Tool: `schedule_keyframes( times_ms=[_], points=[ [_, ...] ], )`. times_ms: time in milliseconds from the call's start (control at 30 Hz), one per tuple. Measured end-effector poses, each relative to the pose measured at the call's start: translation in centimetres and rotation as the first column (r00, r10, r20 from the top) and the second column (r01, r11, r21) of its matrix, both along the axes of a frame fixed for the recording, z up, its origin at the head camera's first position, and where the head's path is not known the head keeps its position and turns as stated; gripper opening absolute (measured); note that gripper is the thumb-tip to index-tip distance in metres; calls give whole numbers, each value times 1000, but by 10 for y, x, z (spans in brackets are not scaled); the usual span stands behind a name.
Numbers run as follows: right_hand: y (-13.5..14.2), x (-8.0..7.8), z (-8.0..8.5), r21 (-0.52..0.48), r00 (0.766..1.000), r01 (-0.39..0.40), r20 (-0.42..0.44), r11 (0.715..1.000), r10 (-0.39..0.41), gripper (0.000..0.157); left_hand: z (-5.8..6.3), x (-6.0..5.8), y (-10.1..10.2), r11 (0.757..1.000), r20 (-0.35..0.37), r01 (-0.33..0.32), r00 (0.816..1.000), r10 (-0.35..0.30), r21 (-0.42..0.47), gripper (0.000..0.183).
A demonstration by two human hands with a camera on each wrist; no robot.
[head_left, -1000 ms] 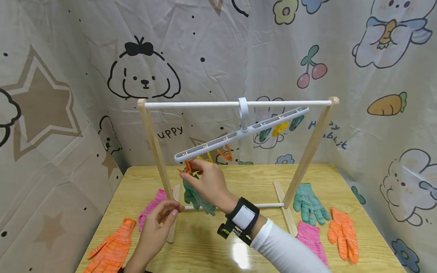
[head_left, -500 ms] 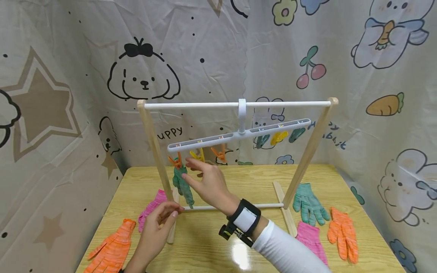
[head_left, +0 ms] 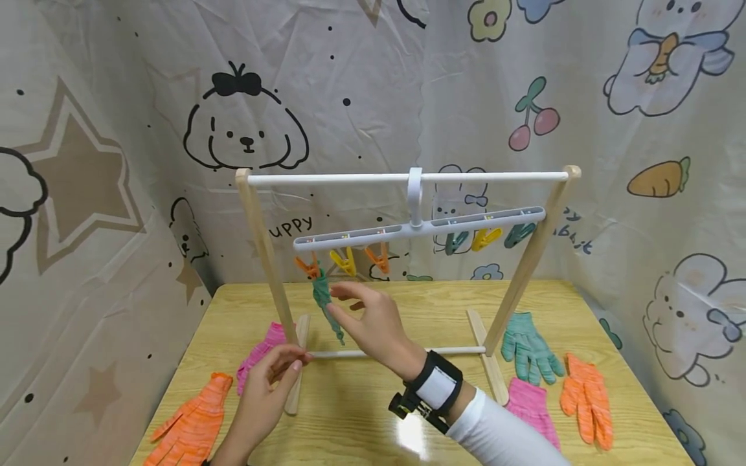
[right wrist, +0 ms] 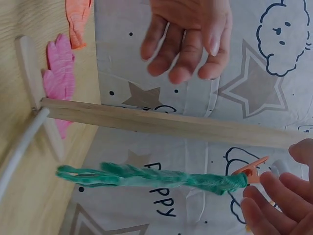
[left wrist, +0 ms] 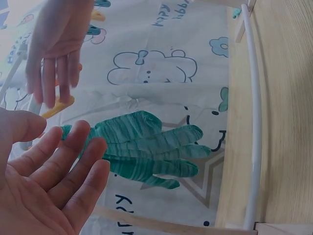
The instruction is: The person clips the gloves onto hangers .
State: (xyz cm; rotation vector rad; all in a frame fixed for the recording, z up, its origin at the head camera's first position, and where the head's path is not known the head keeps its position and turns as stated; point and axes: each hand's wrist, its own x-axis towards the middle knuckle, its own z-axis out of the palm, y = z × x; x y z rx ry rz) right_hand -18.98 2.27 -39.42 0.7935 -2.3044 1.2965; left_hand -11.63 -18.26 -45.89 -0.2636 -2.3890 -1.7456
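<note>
A green knit glove [head_left: 322, 294] hangs by its cuff from an orange clip [head_left: 309, 266] at the left end of a white clip hanger [head_left: 361, 240]. Just right of the glove is my right hand [head_left: 375, 323], its fingers loosely bent and holding nothing. In the right wrist view the fingertips [right wrist: 254, 205] are close to the clip and cuff; contact is unclear. My left hand [head_left: 265, 385] is lower, near the rack's left foot, fingers relaxed with nothing in them. The left wrist view shows the hanging glove [left wrist: 146, 147] beyond that hand, its fingers spread.
The hanger hooks over the top rod [head_left: 326, 178] of a wooden rack, tilted slightly. Yellow [head_left: 344, 262], orange and green clips hang along it. Orange [head_left: 192, 421] and pink gloves lie left on the table; green [head_left: 529, 349], pink and orange ones lie right.
The right hand has let go of the orange clip and moved slightly right and down. The glove now hangs free, turned edge-on. The hanger's left end has risen and its right end dropped.
</note>
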Motion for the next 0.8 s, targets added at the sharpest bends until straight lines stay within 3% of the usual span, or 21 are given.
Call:
schedule_keyframes(
  times_ms=[267,500,800],
  points=[
    [21,9,-22,-1,999,26,41,1000,-26,22,-1,2,0,1000,31,-20,999,20,-16,14],
    [38,18,-38,8,993,-5,115,1000,4,21,-3,1,2,1000,46,0,999,2,-29,14],
    [52,26,-54,22,989,2,145,1000,-6,22,-4,4,6,998,96,2,995,3,-56,13]
  ],
)
